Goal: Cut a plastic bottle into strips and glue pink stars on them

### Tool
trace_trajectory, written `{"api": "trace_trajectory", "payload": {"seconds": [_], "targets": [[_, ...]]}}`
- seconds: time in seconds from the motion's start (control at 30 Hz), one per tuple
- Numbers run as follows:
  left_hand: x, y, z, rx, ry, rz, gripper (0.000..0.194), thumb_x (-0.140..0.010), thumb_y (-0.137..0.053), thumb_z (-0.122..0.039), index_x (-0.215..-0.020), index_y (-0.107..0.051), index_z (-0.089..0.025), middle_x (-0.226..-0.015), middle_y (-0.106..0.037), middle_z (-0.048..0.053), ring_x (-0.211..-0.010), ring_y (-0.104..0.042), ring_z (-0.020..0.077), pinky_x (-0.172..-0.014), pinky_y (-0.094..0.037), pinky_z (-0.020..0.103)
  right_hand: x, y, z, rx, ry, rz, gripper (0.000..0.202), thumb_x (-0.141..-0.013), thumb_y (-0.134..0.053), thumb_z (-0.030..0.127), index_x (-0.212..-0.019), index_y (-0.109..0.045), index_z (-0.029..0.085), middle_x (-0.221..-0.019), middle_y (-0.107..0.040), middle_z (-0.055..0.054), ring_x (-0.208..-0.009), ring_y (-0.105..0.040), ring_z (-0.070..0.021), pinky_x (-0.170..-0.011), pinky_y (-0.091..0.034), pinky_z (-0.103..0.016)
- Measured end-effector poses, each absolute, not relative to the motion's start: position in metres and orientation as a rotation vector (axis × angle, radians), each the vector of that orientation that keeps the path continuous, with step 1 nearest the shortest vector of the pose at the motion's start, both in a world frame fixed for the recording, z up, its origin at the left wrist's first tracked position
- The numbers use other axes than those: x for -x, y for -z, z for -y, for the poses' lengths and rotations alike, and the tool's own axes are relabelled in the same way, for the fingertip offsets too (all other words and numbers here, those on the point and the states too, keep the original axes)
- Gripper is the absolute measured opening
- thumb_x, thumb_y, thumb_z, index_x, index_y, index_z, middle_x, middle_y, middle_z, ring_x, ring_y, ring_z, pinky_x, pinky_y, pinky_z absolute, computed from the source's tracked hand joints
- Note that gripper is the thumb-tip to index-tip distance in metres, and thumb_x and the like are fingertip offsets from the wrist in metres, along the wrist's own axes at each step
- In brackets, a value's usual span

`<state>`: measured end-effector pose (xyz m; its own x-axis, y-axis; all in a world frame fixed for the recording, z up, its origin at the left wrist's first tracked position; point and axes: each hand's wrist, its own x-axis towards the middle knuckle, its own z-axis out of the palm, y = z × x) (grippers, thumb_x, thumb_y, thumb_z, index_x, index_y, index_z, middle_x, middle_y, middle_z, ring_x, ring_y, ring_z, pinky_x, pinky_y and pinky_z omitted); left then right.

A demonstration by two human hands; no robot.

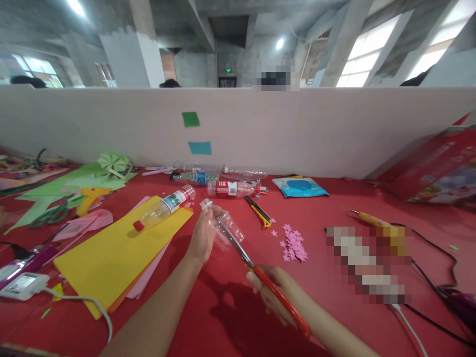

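Note:
My left hand [203, 235] is closed round the neck end of a clear plastic bottle [232, 225], held above the red table. In my right hand [277, 287] is a pair of red-handled scissors [280, 300], with fingers wrapped about the grips. The metal blades point up and left and lie against the bottle; whether they pass through its wall I cannot tell. Just beyond my hands, a yellow box cutter [258, 211] lies near a heap of pink paper stars [293, 243].
Yellow paper sheets [122, 258] lie at left under a red-capped bottle [163, 208]. Several more bottles, including a red-labelled one [228, 188], lie by the white partition [297, 129]. A blue wipes packet [301, 187], a yellow soldering iron [372, 219] and cables are at right.

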<state>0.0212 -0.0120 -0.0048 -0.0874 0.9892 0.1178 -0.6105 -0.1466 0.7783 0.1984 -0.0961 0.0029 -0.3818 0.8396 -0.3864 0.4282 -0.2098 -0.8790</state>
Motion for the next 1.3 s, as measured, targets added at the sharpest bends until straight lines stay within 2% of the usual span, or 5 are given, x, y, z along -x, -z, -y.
{"api": "trace_trajectory", "payload": {"seconds": [0.2,0.47,0.6,0.83,1.3], "targets": [[-0.0191,0.0062,0.0105,-0.788,-1.569,-0.656,0.02,-0.076,-0.058,-0.039,-0.082,-0.06,-0.02,-0.084,-0.063,0.001,-0.086,-0.06,0.0178,-0.082,-0.042,0.032,-0.1972,0.0031,0.0952,1.57,-1.559,1.684,0.037,-0.083,-0.049,0.049,-0.064,-0.04,0.02,-0.039,-0.036,0.01,-0.028,-0.036,-0.0048,-0.028,-0.026,-0.015],[-0.0233,0.0081,0.0156,-0.877,-1.548,-0.701,0.024,-0.075,-0.061,-0.04,-0.085,-0.063,-0.019,-0.085,-0.066,0.004,-0.089,-0.059,0.0191,-0.087,-0.039,0.033,-0.1991,-0.0029,0.0948,1.397,-1.641,1.684,0.046,-0.081,-0.043,0.063,-0.068,-0.042,0.019,-0.038,-0.035,0.011,-0.029,-0.034,-0.0044,-0.034,-0.031,-0.016],[-0.0249,0.0088,0.017,-0.922,-1.541,-0.689,0.032,-0.079,-0.054,-0.048,-0.085,-0.064,-0.018,-0.087,-0.066,0.005,-0.094,-0.058,0.0213,-0.09,-0.038,0.034,-0.1976,-0.0027,0.0926,1.438,-1.659,1.628,0.043,-0.081,-0.043,0.061,-0.067,-0.041,0.02,-0.034,-0.031,0.012,-0.026,-0.031,-0.004,-0.038,-0.036,-0.018],[-0.0244,0.0111,0.0152,-0.926,-1.54,-0.7,0.03,-0.083,-0.05,-0.045,-0.087,-0.063,-0.019,-0.086,-0.066,0.003,-0.091,-0.059,0.0195,-0.09,-0.038,0.034,-0.1973,-0.0066,0.0952,1.551,-1.625,1.625,0.04,-0.083,-0.047,0.054,-0.062,-0.039,0.021,-0.035,-0.035,0.01,-0.026,-0.034,-0.006,-0.028,-0.026,-0.016],[-0.0244,0.0093,0.0162,-0.921,-1.547,-0.711,0.033,-0.078,-0.056,-0.049,-0.087,-0.065,-0.019,-0.089,-0.067,0.005,-0.099,-0.058,0.0229,-0.09,-0.04,0.035,-0.1992,-0.0063,0.0929,1.458,-1.625,1.653,0.045,-0.079,-0.047,0.062,-0.067,-0.04,0.02,-0.038,-0.035,0.012,-0.027,-0.033,-0.0037,-0.035,-0.031,-0.017]]}}
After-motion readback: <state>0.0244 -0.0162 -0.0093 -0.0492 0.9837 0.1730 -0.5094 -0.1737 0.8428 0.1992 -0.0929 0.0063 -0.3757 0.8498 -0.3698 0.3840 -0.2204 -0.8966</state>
